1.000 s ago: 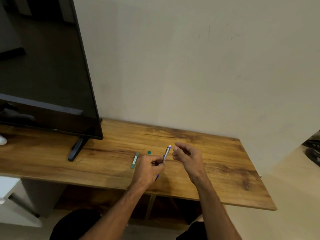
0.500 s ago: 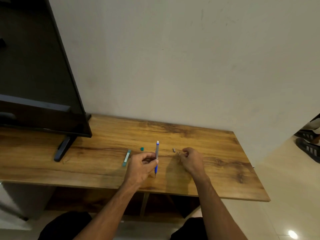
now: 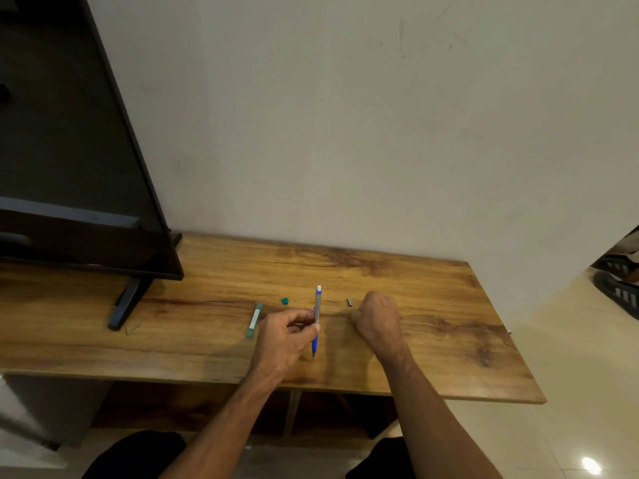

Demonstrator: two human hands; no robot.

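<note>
**Head cam: pencil in one hand, bits laid out on the desk**

Head view, looking down at a wooden table (image 3: 432, 326) pushed against a plain wall. Dead centre of the frame, the left hand (image 3: 285, 335) is pinching a mechanical pencil (image 3: 317, 305) between thumb and fingers. It stands pretty much upright, white eraser end up, blue grip end pointing down, tip just above the wood.

The right hand (image 3: 377, 318) sits just right of it with its fingers curled under, resting on the table. Can't tell if there's anything inside that fist.

Just left of the right hand's knuckles lies a tiny metal sleeve (image 3: 349, 302). Left of the pencil there's a small teal cap (image 3: 285, 300), and further left a slim teal lead case (image 3: 254, 320), close beside the left hand. The case has a pale label strip, but the print is way too small to read. No brand readable on the pencil either.

Upper left of the frame is a dark TV (image 3: 69, 150) on its stand foot (image 3: 124, 305), no logo visible.
</note>
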